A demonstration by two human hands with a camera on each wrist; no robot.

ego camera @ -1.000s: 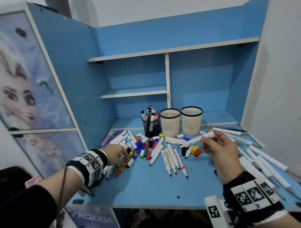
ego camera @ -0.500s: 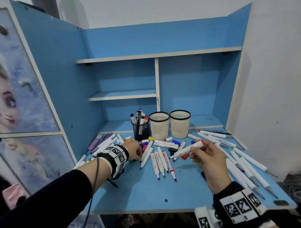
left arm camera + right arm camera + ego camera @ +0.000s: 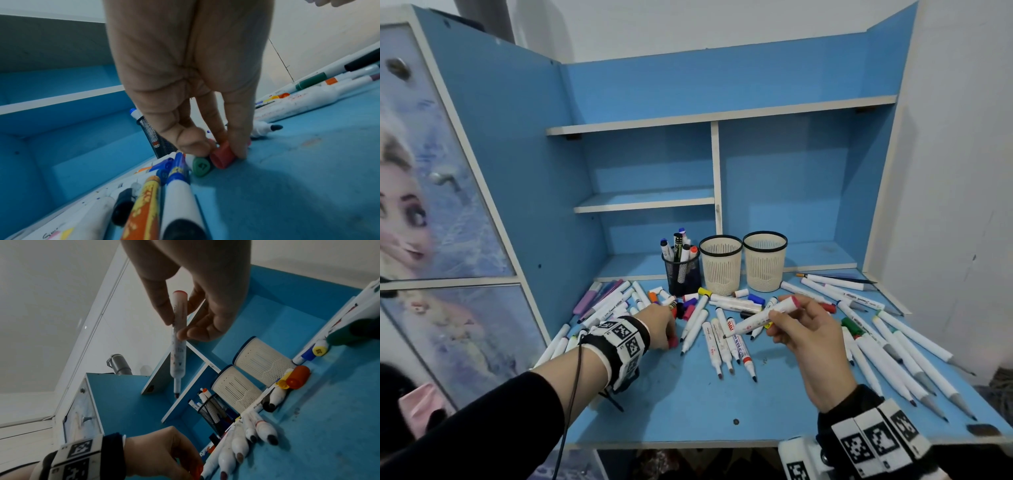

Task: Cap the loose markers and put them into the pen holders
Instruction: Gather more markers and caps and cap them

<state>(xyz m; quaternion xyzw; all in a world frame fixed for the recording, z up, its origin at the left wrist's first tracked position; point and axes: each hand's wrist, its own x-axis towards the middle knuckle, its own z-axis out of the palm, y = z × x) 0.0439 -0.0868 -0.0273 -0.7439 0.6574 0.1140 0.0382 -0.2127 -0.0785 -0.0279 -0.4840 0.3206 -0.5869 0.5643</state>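
The step in hand is matching a cap to an uncapped marker. The right hand [image 3: 806, 337] pinches a white-barrelled marker with a red end plug [image 3: 763, 317] between thumb and fingertips, clear of the blue desk top [image 3: 688, 411], its bare tip [image 3: 176, 395] exposed. The left hand [image 3: 659, 325] is lowered to the desk, its fingers [image 3: 238, 129] and thumb pinching a short red plastic cap [image 3: 223, 158] that lies just beside a green cap [image 3: 202, 166].

Judged from this, the next move calls for lifting the red cap, aligning its open end with the marker tip and pressing until seated. The capped marker then goes into a holder: the black mesh pen holder [image 3: 683, 274] already contains markers; the two beige mesh pen holders [image 3: 720, 265] stand beside it. Many uncapped markers remain on the desk, so the task appears to be at an early stage.
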